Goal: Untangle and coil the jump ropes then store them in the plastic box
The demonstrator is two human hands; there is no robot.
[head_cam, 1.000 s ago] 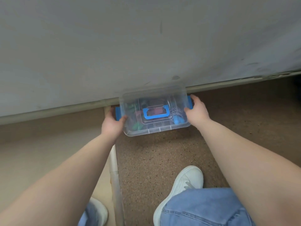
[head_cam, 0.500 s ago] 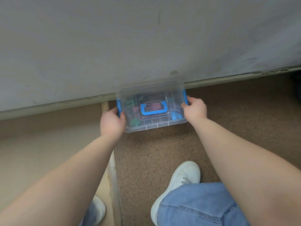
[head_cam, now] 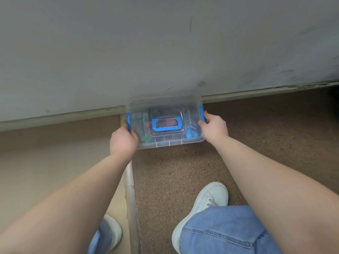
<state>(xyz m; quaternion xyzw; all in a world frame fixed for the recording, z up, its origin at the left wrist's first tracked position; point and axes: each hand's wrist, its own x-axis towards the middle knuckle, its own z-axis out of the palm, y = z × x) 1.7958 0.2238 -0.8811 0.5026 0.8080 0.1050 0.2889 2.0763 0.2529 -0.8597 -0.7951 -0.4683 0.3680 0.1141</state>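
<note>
Clear plastic box (head_cam: 166, 142) with its transparent lid closed, seen from above and standing at the foot of a grey wall (head_cam: 146, 43), its far edge touching or just beside the pale baseboard (head_cam: 60, 117); whether the box rests on the floor or is held just above it cannot be told. A blue carry handle (head_cam: 166, 125) lies flat in a recess at the middle of the lid, and a blue latch (head_cam: 201, 113) sits on each short end. Through the lid the coiled jump ropes (head_cam: 189, 125) show only dimly: a black-and-white twisted cord right of the handle, green pieces at the left, a pink one under the handle and a blue one near the right front corner; their exact number cannot be told. The left hand (head_cam: 123, 142) grips the left end of the box, fingers curled round the edge by the latch there. The right hand (head_cam: 214, 127) grips the right end in the same way, thumb on the lid and fingers wrapped beside the latch. The box stands over speckled brown flooring (head_cam: 174, 171), which meets a smooth beige floor (head_cam: 55, 158) at a pale threshold strip (head_cam: 129, 182). Below, two white shoes (head_cam: 209, 200) and blue jeans (head_cam: 229, 233) fill the lower margin.
</note>
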